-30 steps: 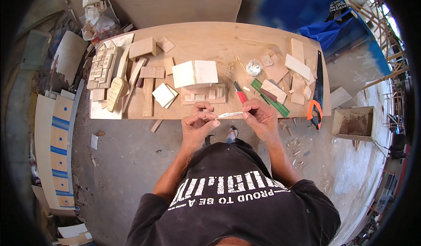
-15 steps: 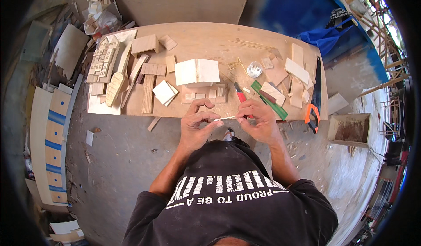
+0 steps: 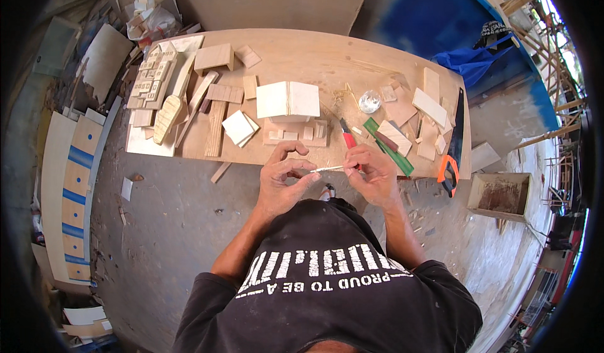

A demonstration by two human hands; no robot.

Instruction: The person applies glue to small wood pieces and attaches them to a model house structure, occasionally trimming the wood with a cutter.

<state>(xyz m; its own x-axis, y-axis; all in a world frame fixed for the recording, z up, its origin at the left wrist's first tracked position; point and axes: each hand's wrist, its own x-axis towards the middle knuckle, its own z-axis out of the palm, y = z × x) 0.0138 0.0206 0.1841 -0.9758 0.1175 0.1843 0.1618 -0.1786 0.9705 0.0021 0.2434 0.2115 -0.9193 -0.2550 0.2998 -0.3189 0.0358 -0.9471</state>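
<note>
A thin pale wooden stick [image 3: 328, 168] spans the gap between my hands, just off the near edge of the table. My left hand [image 3: 286, 178] pinches one end of it between thumb and fingertips, its other fingers curled. The opposite end sits in the pinch of my right hand [image 3: 375, 173]. A red utility knife [image 3: 348, 139] points away from me at the right fingers; its lower end is hidden there, so I cannot tell whether they touch it. Beyond my hands stands a small wooden model house [image 3: 288, 101] with a pale pitched roof and a base bearing small blocks.
A green ruler [image 3: 387, 146] and wood offcuts [image 3: 430, 106] lie on the right of the table [image 3: 283, 48], near a clear small container [image 3: 370, 101]. An orange-handled saw [image 3: 448, 173] overhangs the right edge. At left are a model facade [image 3: 153, 79] and boards.
The whole view has shifted slightly. My hands keep their pinch on the stick, which now tilts a little more, its right end higher.
</note>
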